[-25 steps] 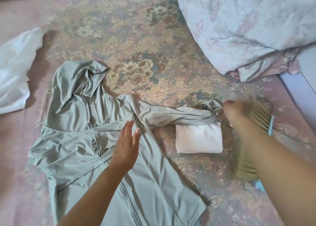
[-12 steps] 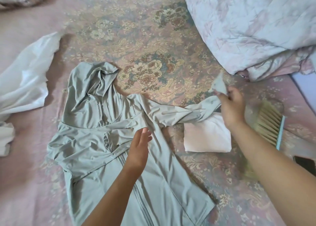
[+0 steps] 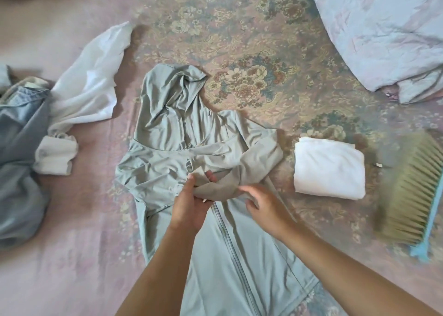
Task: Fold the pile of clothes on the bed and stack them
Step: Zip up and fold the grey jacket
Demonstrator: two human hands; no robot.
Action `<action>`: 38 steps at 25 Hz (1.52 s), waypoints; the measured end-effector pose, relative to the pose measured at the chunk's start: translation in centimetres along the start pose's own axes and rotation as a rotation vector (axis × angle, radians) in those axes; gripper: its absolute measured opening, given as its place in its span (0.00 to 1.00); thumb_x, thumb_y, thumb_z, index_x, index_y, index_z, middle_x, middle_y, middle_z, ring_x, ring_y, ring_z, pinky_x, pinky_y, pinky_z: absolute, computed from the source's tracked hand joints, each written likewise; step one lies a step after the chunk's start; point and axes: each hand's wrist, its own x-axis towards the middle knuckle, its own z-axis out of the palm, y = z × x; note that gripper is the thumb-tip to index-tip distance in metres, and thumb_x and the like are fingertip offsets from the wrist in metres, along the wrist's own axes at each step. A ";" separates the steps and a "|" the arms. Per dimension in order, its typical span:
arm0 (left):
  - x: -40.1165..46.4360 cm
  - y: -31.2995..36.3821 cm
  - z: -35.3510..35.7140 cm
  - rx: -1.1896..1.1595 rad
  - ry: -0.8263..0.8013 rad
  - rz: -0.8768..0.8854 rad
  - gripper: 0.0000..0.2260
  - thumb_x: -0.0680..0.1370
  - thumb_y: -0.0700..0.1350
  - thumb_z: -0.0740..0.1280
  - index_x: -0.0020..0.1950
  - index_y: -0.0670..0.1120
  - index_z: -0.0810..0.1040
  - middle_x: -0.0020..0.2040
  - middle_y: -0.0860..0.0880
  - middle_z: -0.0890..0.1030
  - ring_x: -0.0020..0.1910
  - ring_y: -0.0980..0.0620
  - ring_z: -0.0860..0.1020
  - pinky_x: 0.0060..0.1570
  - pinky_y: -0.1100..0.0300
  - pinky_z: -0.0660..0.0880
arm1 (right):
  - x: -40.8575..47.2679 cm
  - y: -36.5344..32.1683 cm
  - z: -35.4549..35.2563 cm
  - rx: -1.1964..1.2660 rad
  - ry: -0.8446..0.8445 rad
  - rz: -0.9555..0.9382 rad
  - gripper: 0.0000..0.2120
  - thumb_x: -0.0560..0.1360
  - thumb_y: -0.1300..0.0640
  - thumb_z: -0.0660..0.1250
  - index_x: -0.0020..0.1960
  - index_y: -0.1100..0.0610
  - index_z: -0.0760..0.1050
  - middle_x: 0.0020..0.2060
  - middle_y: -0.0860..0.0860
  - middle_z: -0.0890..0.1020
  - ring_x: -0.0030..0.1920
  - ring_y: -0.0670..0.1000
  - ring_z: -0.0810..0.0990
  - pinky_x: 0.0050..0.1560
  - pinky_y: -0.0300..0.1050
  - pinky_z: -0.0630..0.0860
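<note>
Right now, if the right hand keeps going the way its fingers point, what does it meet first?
The right hand points up-left onto the folded-in sleeve of the grey hoodie. It already touches that sleeve; the left hand holding it likely comes next.

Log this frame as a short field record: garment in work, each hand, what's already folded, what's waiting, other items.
garment in work: grey-green hooded jacket, zip up, on the bed
left hand: grips the folded-in sleeve end
right hand: open, touching the sleeve
folded: white garment, right of jacket
waiting: white shirt, blue clothes, left
other: brush, duvet
</note>
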 end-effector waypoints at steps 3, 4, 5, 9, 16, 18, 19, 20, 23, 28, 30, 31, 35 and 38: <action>-0.3 0.2 -3.3 -0.160 0.207 0.046 0.05 0.80 0.41 0.62 0.53 0.41 0.76 0.52 0.43 0.79 0.48 0.49 0.80 0.50 0.50 0.77 | 0.9 0.3 1.8 0.446 0.115 0.651 0.07 0.77 0.61 0.63 0.55 0.61 0.74 0.47 0.55 0.76 0.48 0.51 0.76 0.49 0.43 0.71; -0.4 0.3 -4.2 -0.171 0.309 0.043 0.05 0.79 0.40 0.64 0.53 0.41 0.75 0.52 0.43 0.79 0.46 0.49 0.80 0.48 0.51 0.78 | 1.5 -0.1 2.5 0.704 0.126 0.814 0.05 0.78 0.60 0.63 0.52 0.60 0.73 0.45 0.56 0.75 0.45 0.52 0.75 0.47 0.45 0.72; -0.3 0.2 -5.1 -0.123 0.429 0.039 0.08 0.78 0.40 0.65 0.55 0.40 0.74 0.53 0.42 0.78 0.44 0.48 0.79 0.46 0.52 0.77 | 2.2 -0.5 3.3 0.924 0.146 0.914 0.04 0.79 0.59 0.62 0.52 0.59 0.72 0.44 0.57 0.75 0.46 0.53 0.75 0.46 0.46 0.73; 0.3 0.0 -8.0 0.801 0.730 0.467 0.23 0.71 0.45 0.74 0.61 0.39 0.69 0.61 0.38 0.69 0.56 0.41 0.71 0.52 0.55 0.66 | 5.3 -1.0 4.8 1.097 0.474 0.964 0.06 0.79 0.60 0.62 0.53 0.61 0.74 0.41 0.54 0.76 0.44 0.50 0.77 0.50 0.42 0.77; 2.1 1.8 -11.6 1.893 0.030 1.068 0.12 0.62 0.37 0.79 0.43 0.39 0.82 0.42 0.42 0.81 0.42 0.39 0.80 0.42 0.47 0.76 | 8.6 -0.9 2.8 1.107 0.419 0.942 0.08 0.74 0.55 0.69 0.38 0.52 0.72 0.28 0.46 0.70 0.24 0.42 0.66 0.25 0.34 0.65; 1.0 2.5 -10.8 1.503 0.034 0.984 0.06 0.69 0.32 0.71 0.44 0.40 0.79 0.38 0.48 0.79 0.39 0.45 0.79 0.41 0.55 0.74 | 8.5 -0.9 1.6 1.222 0.479 0.888 0.03 0.74 0.57 0.69 0.43 0.52 0.75 0.35 0.48 0.78 0.34 0.44 0.74 0.37 0.37 0.72; 0.4 3.0 -10.0 1.298 0.085 0.853 0.07 0.72 0.32 0.68 0.45 0.43 0.77 0.38 0.53 0.78 0.38 0.51 0.77 0.41 0.61 0.72 | 8.4 -1.0 0.9 1.319 0.489 0.869 0.03 0.74 0.60 0.68 0.46 0.53 0.76 0.39 0.49 0.80 0.39 0.46 0.77 0.46 0.40 0.74; -0.4 3.6 -8.8 1.088 0.107 0.708 0.08 0.73 0.32 0.66 0.45 0.45 0.75 0.37 0.54 0.77 0.37 0.55 0.76 0.41 0.64 0.71 | 8.4 -1.1 0.1 1.422 0.499 0.852 0.03 0.75 0.62 0.67 0.48 0.55 0.76 0.42 0.51 0.80 0.43 0.48 0.78 0.54 0.44 0.75; -3.3 5.8 -3.5 0.660 0.053 0.504 0.06 0.77 0.36 0.65 0.46 0.46 0.77 0.38 0.51 0.77 0.36 0.55 0.76 0.37 0.64 0.74 | 8.6 -1.5 -1.8 1.623 0.538 0.825 0.09 0.76 0.64 0.65 0.55 0.60 0.74 0.46 0.55 0.81 0.51 0.54 0.79 0.60 0.50 0.74; -9.4 10.7 5.3 0.493 -0.120 0.472 0.06 0.77 0.45 0.67 0.40 0.50 0.80 0.35 0.48 0.80 0.30 0.54 0.77 0.27 0.65 0.73 | 9.5 -1.7 -4.6 1.838 0.548 0.750 0.08 0.75 0.56 0.67 0.39 0.57 0.73 0.27 0.52 0.77 0.35 0.46 0.78 0.42 0.35 0.76; -11.4 13.1 6.7 0.496 -0.133 0.486 0.06 0.76 0.46 0.67 0.40 0.52 0.81 0.34 0.51 0.80 0.27 0.56 0.76 0.25 0.66 0.73 | 9.9 -1.4 -5.4 1.880 0.612 0.793 0.08 0.75 0.53 0.68 0.43 0.58 0.75 0.34 0.53 0.80 0.44 0.48 0.78 0.50 0.40 0.76; -11.9 14.2 6.7 0.473 -0.119 0.449 0.04 0.75 0.47 0.67 0.41 0.52 0.81 0.34 0.51 0.79 0.25 0.57 0.75 0.22 0.66 0.72 | 10.2 -1.2 -5.7 1.905 0.624 0.817 0.09 0.76 0.52 0.67 0.44 0.59 0.75 0.35 0.53 0.81 0.44 0.49 0.79 0.49 0.41 0.76; -11.6 16.6 2.5 0.505 -0.008 0.003 0.15 0.67 0.55 0.71 0.45 0.46 0.76 0.27 0.48 0.72 0.16 0.55 0.64 0.16 0.69 0.64 | 10.9 -0.9 -6.4 1.854 0.555 0.889 0.10 0.79 0.54 0.62 0.41 0.58 0.74 0.30 0.51 0.79 0.36 0.49 0.78 0.39 0.40 0.75; -11.2 16.4 -2.1 0.740 -0.048 -0.246 0.27 0.58 0.44 0.81 0.52 0.43 0.75 0.30 0.48 0.65 0.20 0.54 0.61 0.18 0.66 0.64 | 11.0 -1.9 -5.7 1.699 0.515 0.995 0.07 0.78 0.59 0.63 0.42 0.60 0.73 0.36 0.54 0.79 0.42 0.54 0.78 0.50 0.51 0.75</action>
